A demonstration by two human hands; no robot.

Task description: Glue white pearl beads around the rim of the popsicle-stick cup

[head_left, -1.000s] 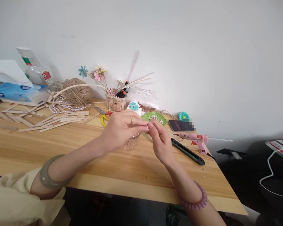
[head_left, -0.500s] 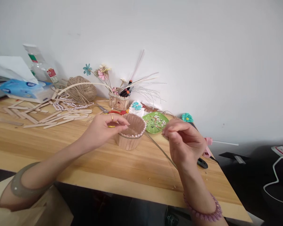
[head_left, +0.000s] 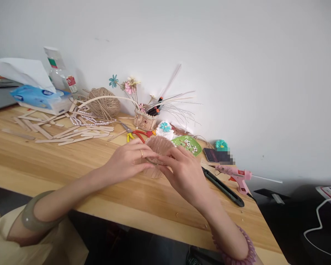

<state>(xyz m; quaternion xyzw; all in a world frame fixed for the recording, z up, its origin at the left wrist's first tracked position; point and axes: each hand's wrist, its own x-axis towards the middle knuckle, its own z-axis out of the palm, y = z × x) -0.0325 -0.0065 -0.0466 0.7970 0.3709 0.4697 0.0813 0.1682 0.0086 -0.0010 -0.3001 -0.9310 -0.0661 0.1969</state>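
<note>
A small round cup made of craft sticks (head_left: 160,144) with a bead-trimmed rim stands on the wooden table (head_left: 71,162). My left hand (head_left: 128,162), with a ring on one finger, is wrapped round its left side. My right hand (head_left: 183,173) has its fingers pressed against the cup's near right rim. Both hands hide most of the cup's wall; only the open top shows above the fingers.
Loose craft sticks (head_left: 71,135), a string of pearls (head_left: 85,119), a twine ball (head_left: 103,103), pliers (head_left: 135,134) and a stick pot with paper flowers (head_left: 145,119) lie behind. A green dish (head_left: 189,144), a phone (head_left: 217,155), a black cutter (head_left: 223,183) and a pink glue gun (head_left: 237,176) sit to the right, near the table's edge.
Half a second ago my hands were apart, either side of the cup, the right one holding a thin stem. Now both have closed in on the cup and the stem is out of sight.
</note>
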